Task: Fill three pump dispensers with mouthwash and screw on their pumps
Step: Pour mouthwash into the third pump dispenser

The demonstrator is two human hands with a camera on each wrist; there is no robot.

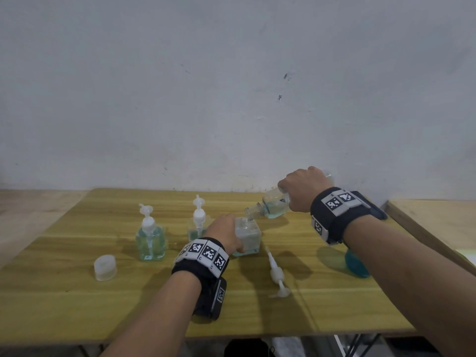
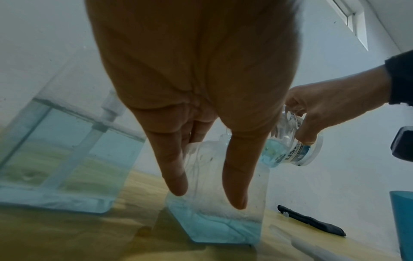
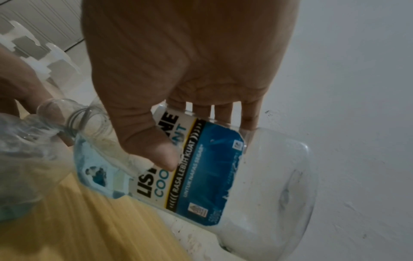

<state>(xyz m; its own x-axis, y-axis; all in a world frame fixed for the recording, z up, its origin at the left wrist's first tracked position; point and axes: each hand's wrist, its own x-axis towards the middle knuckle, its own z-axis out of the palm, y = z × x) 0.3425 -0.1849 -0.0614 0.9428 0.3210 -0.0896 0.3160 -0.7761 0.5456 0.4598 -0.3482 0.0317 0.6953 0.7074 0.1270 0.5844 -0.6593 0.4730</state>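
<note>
On the wooden table (image 1: 77,305) stand two square clear dispensers with white pumps on, the left one (image 1: 150,240) holding blue mouthwash, the second (image 1: 197,228) partly hidden behind my left hand. My left hand (image 1: 226,233) (image 2: 208,196) grips a third, open dispenser (image 1: 248,237) (image 2: 223,226) between thumb and fingers; a shallow blue layer lies in its bottom. My right hand (image 1: 301,191) (image 3: 196,137) holds the labelled mouthwash bottle (image 1: 270,207) (image 3: 212,176) tilted down, its neck at that dispenser's opening. A loose white pump (image 1: 277,275) lies on the table just right of it.
A translucent cap (image 1: 105,267) stands at the front left. A blue container (image 1: 356,265) sits under my right forearm. In the left wrist view a black strip (image 2: 310,220) lies on the table. A second wooden surface (image 1: 438,228) adjoins on the right; a grey wall stands behind.
</note>
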